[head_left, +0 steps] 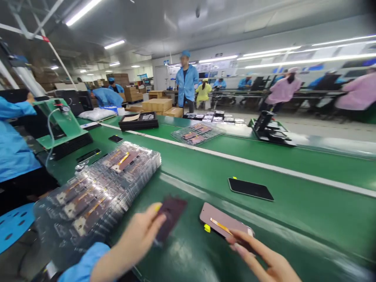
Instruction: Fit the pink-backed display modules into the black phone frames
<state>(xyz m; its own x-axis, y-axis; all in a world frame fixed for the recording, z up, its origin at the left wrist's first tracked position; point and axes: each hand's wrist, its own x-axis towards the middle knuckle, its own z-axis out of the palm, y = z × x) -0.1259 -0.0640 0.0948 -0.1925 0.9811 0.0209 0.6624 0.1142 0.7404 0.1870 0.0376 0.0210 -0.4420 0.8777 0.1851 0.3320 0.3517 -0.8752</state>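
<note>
Right hand (264, 256) comes in low, index finger and thumb together at the lower end of an orange flex ribbon (220, 226), and whether they pinch it or only touch it, I cannot tell! That ribbon lies on a pinkish-brown phone panel (232, 220), flat on the green workbench (188, 258) just beyond those fingertips, a yellow tab (207, 228) sticking out along its near edge. Over to the left hand (138, 233), a blur, and it's gripping: thumb and fingers clamped on a dark flat piece (173, 215), too smeared to name, held between the hand and the panel, with a dab of yellow at a fingertip.

Look left of that hand: a tall stack of clear plastic trays (143, 164), the top one carrying brown parts with orange ribbons. Beyond the right hand, past the panel, a black-faced phone screen (251, 189) lies flat, a little yellow tab at its corner. Further out, ahead of both hands, another clear tray (176, 135) with brown panels, and far off to the left a green press (44, 141) with a round gauge. Beyond the bench stands a co-worker in a blue coat (187, 80).
</note>
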